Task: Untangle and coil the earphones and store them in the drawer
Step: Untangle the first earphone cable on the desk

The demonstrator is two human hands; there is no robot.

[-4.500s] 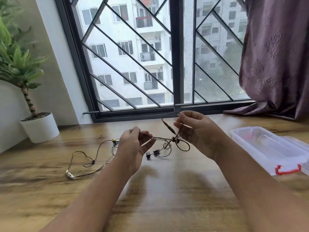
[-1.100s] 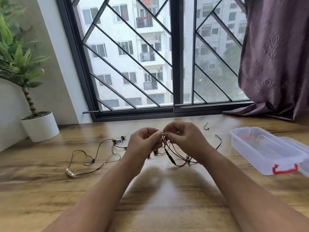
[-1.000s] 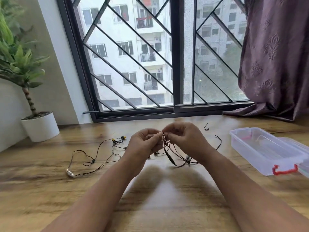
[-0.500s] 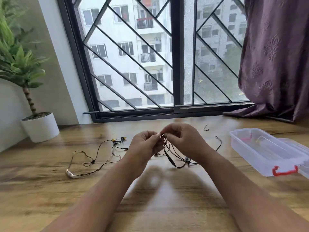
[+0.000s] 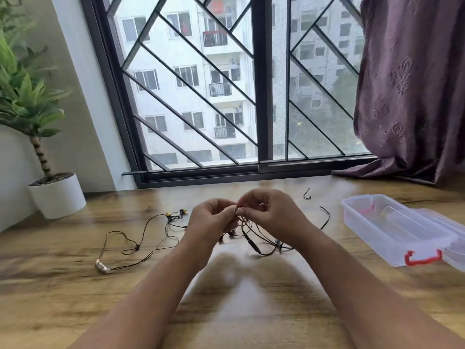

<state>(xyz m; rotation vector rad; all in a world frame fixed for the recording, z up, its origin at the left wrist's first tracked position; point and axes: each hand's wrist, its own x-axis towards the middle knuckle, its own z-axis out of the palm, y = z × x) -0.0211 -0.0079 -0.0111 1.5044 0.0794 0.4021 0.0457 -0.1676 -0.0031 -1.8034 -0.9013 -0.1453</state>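
Pinching the same knot from both sides, your left hand and right hand each have a closed grip on the black earphones just above the surface. The loose loops hang below and toward your right hand, so I think the free end should be drawn out that way.

Black tangled earphones pinched mid-air, loops trailing onto table

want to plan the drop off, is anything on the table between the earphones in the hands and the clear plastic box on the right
Nothing visible blocks it. Both the left hand and right hand pinch the tangled earphones; only bare table and the cable's own loose end lie before the clear box, which stands open.
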